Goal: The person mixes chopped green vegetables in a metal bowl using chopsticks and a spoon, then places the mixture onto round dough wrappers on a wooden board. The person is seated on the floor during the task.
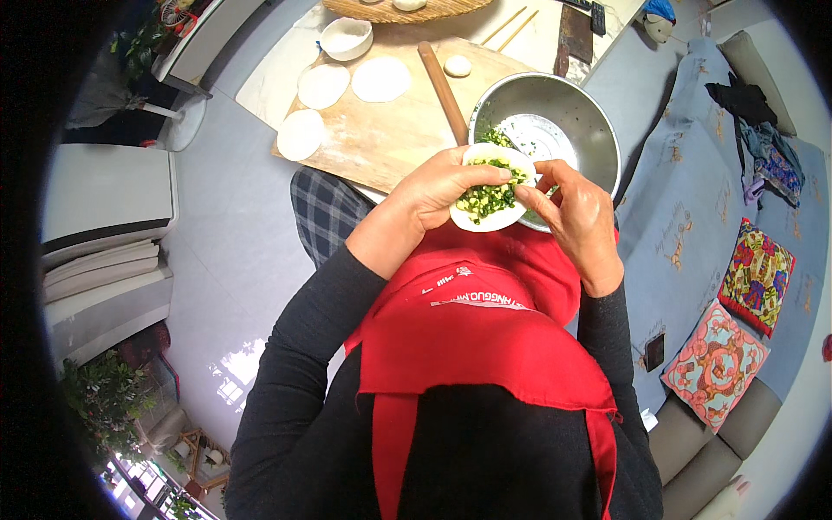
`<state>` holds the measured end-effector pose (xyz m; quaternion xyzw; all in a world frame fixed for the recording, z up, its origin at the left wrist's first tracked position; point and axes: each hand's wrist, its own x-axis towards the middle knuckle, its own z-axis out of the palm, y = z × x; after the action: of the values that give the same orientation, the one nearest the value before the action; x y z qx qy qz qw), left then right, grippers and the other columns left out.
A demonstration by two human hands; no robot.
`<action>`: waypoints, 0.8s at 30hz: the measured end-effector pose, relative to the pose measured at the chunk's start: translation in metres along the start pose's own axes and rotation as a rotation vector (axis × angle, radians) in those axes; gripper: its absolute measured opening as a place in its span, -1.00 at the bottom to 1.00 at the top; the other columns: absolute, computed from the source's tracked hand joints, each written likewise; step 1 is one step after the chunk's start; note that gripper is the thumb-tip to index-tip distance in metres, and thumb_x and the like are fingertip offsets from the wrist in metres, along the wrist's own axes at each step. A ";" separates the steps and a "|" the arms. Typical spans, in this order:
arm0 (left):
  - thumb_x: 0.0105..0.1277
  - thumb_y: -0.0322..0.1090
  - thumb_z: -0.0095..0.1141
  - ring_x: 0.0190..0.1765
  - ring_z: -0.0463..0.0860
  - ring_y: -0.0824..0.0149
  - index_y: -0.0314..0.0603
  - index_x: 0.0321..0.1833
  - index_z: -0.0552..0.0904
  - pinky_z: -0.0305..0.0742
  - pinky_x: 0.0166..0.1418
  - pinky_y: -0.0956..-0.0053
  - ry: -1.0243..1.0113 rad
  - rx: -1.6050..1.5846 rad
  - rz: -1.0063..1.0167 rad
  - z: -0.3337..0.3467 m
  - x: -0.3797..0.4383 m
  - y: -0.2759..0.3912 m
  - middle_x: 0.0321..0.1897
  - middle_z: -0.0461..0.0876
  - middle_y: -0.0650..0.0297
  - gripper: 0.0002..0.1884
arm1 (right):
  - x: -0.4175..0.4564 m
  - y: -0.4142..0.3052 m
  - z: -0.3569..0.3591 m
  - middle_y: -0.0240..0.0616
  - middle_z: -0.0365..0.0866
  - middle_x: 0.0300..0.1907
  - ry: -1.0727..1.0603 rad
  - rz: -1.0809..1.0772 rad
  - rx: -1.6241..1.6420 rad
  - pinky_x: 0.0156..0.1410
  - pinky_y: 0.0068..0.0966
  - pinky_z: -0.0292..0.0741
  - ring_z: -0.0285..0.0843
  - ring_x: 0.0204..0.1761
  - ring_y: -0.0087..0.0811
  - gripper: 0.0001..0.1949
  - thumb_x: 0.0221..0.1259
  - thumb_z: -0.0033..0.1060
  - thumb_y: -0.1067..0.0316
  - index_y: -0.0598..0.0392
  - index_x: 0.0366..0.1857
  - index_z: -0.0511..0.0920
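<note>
A round dough wrapper (487, 224) lies across my left hand (439, 188), with my left thumb over the chopped green and yellow filling (484, 198) heaped on it. The fingers of my right hand (569, 208) pinch the wrapper's right edge. Just beyond is a steel bowl (595, 130) with some filling and a utensil partly hidden in it. A wooden rolling pin (443, 91) rests on the floured wooden board (377, 140), its near end by the bowl. Flat dough rounds (381, 79) lie at the board's left, and a small dough piece (457, 65) sits right of the pin.
A white bowl (348, 40) stands at the board's far left corner. Behind are a woven tray (442, 9), a pair of chopsticks (513, 29) and a cleaver (574, 36). A covered sofa (689, 195) with cushions is on the right. A red apron covers my lap.
</note>
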<state>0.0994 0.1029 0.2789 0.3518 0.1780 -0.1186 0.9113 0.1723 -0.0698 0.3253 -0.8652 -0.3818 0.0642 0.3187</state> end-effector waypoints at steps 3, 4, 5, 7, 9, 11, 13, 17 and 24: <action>0.24 -0.53 0.14 -0.09 0.69 0.29 -0.38 0.08 0.52 0.64 0.05 0.38 -0.031 0.033 -0.017 -0.001 0.000 0.002 -0.08 0.65 0.09 -0.66 | -0.002 0.002 0.003 -0.22 0.61 -0.53 0.007 -0.007 -0.009 -0.40 -0.35 0.48 0.61 -0.50 -0.21 -0.78 0.10 0.34 0.17 0.09 -0.36 0.58; 0.25 -0.51 0.13 -0.08 0.69 0.28 -0.38 0.10 0.51 0.64 0.06 0.38 -0.043 0.043 -0.021 -0.002 0.000 0.003 -0.07 0.65 0.09 -0.66 | -0.003 0.003 0.004 -0.22 0.61 -0.53 0.010 -0.011 -0.024 -0.40 -0.34 0.48 0.61 -0.50 -0.20 -0.79 0.11 0.34 0.18 0.08 -0.37 0.59; 0.27 -0.50 0.13 -0.07 0.69 0.28 -0.39 0.11 0.50 0.64 0.06 0.38 -0.051 0.052 -0.033 -0.002 -0.001 0.004 -0.06 0.64 0.09 -0.66 | -0.004 0.003 0.005 -0.22 0.61 -0.53 0.038 -0.028 -0.049 -0.41 -0.35 0.48 0.60 -0.50 -0.20 -0.80 0.11 0.33 0.19 0.08 -0.39 0.58; 0.28 -0.47 0.13 -0.07 0.69 0.29 -0.37 0.09 0.51 0.64 0.04 0.41 -0.049 -0.090 -0.008 -0.004 -0.004 0.006 -0.07 0.64 0.10 -0.67 | -0.005 0.003 0.008 -0.22 0.60 -0.54 0.090 -0.067 -0.114 -0.41 -0.36 0.47 0.60 -0.50 -0.20 -0.82 0.12 0.32 0.20 0.06 -0.42 0.58; 0.30 -0.45 0.12 -0.05 0.68 0.29 -0.37 0.11 0.49 0.63 0.05 0.40 -0.016 -0.176 0.021 -0.004 -0.006 0.005 -0.04 0.63 0.09 -0.67 | -0.005 0.002 0.011 -0.23 0.60 -0.54 0.141 -0.087 -0.141 -0.42 -0.37 0.47 0.60 -0.50 -0.21 -0.84 0.13 0.31 0.22 0.05 -0.44 0.58; 0.34 -0.43 0.08 0.01 0.66 0.26 -0.38 0.17 0.43 0.63 0.08 0.35 0.061 -0.212 0.056 -0.001 -0.008 -0.002 0.01 0.60 0.05 -0.64 | -0.004 0.000 0.014 -0.23 0.59 -0.55 0.164 -0.104 -0.146 -0.43 -0.38 0.46 0.59 -0.51 -0.21 -0.85 0.12 0.31 0.24 0.04 -0.46 0.57; 0.33 -0.45 0.09 -0.02 0.66 0.28 -0.36 0.15 0.45 0.64 0.05 0.36 0.108 -0.229 0.127 0.005 -0.003 -0.012 -0.03 0.61 0.08 -0.65 | -0.003 -0.002 0.018 -0.24 0.59 -0.55 0.171 -0.119 -0.132 -0.44 -0.39 0.45 0.59 -0.51 -0.22 -0.85 0.12 0.31 0.25 0.04 -0.47 0.57; 0.27 -0.51 0.15 -0.10 0.67 0.31 -0.35 0.11 0.49 0.65 -0.03 0.42 0.176 -0.178 0.126 0.009 0.002 -0.021 -0.11 0.63 0.13 -0.66 | -0.006 -0.001 0.019 -0.25 0.59 -0.56 0.146 -0.106 -0.124 -0.44 -0.39 0.45 0.59 -0.51 -0.24 -0.85 0.11 0.31 0.25 0.03 -0.48 0.57; 0.14 -0.57 0.24 -0.17 0.68 0.32 -0.41 0.05 0.50 0.65 -0.13 0.46 0.230 0.132 0.131 0.008 0.005 -0.018 -0.17 0.65 0.11 -0.61 | -0.015 0.004 0.018 -0.28 0.59 -0.55 0.105 -0.031 -0.107 -0.44 -0.40 0.45 0.59 -0.52 -0.27 -0.84 0.09 0.34 0.23 0.01 -0.47 0.57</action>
<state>0.0995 0.0844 0.2715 0.4331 0.2496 -0.0292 0.8656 0.1576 -0.0735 0.3069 -0.8771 -0.3807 -0.0069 0.2929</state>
